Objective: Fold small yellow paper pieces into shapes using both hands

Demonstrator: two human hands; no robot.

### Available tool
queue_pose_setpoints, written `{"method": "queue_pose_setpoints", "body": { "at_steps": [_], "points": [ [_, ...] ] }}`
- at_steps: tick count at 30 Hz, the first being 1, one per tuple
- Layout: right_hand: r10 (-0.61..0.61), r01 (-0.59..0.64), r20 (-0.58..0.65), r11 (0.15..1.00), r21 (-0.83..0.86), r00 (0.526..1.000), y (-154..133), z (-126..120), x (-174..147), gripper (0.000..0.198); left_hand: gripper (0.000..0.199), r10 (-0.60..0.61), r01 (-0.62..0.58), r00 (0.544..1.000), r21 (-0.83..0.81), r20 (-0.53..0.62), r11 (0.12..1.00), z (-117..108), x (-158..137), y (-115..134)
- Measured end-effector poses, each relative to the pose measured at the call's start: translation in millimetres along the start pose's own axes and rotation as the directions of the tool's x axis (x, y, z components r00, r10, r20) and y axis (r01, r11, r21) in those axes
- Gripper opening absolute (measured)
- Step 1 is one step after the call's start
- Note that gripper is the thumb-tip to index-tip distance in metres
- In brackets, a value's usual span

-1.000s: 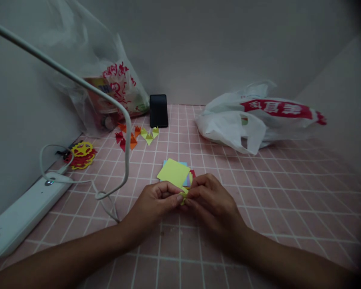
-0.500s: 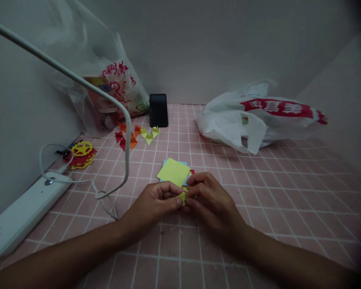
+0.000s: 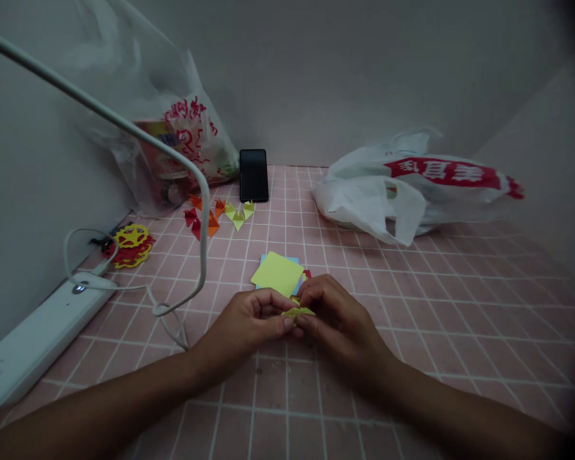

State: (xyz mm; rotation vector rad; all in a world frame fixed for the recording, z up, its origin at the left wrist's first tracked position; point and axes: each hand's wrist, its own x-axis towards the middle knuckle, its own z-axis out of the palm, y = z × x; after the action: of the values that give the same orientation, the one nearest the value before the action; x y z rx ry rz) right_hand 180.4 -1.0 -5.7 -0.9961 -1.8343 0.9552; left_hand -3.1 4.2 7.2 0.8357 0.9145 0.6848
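Note:
Between my fingertips is a small folded piece of yellow paper (image 3: 298,312), partly covered by the fingers. My left hand (image 3: 260,314) pinches its left side with thumb and index finger. From the right, my right hand (image 3: 336,313) grips the other side with thumb and fingers. Just beyond the hands lies a stack of square paper sheets (image 3: 276,273), a yellow one on top with blue and red edges showing under it. Farther back, folded yellow paper pieces (image 3: 238,216) lie beside folded orange and red ones (image 3: 213,225).
A black phone (image 3: 253,176) leans at the back wall. Plastic bags stand at the back left (image 3: 191,137) and lie at the right (image 3: 364,191). A white cable (image 3: 203,243) arches over the left side near a white power bank-like box (image 3: 43,338) and yellow and red cutouts (image 3: 133,246).
The folded yellow paper now shows wider and flatter between the fingers. The right hand's fingers have curled in slightly; both hands stay in nearly the same place.

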Motion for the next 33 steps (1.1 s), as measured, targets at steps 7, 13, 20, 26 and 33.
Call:
{"method": "queue_pose_setpoints", "body": {
  "at_steps": [7,13,20,26,33],
  "points": [
    [0.058,-0.059,0.024,0.997,0.051,0.998,-1.1,0.1,0.0,0.008,0.019,0.023,-0.022,0.999,0.026,-0.026,0.999,1.2,0.8,1.1],
    [0.069,-0.07,0.023,0.997,0.027,0.997,-3.8,-1.2,1.4,0.01,0.015,0.046,-0.044,0.998,0.027,-0.054,0.999,0.1,1.6,0.7],
    [0.117,-0.117,0.006,0.993,0.004,0.993,-2.9,0.1,0.3,0.01,0.018,0.059,-0.059,0.998,0.019,-0.028,0.998,-0.1,2.4,-3.7],
    [0.133,-0.133,0.009,0.991,0.002,0.991,-2.8,0.2,-0.6,0.011,0.019,0.062,-0.061,0.998,0.025,-0.032,0.998,2.5,1.5,-3.0],
    [0.15,-0.15,0.012,0.989,0.004,0.989,-3.2,1.7,-0.3,0.01,0.018,0.077,-0.076,0.997,0.032,-0.019,0.997,0.5,1.8,-4.4]
  ]
}}
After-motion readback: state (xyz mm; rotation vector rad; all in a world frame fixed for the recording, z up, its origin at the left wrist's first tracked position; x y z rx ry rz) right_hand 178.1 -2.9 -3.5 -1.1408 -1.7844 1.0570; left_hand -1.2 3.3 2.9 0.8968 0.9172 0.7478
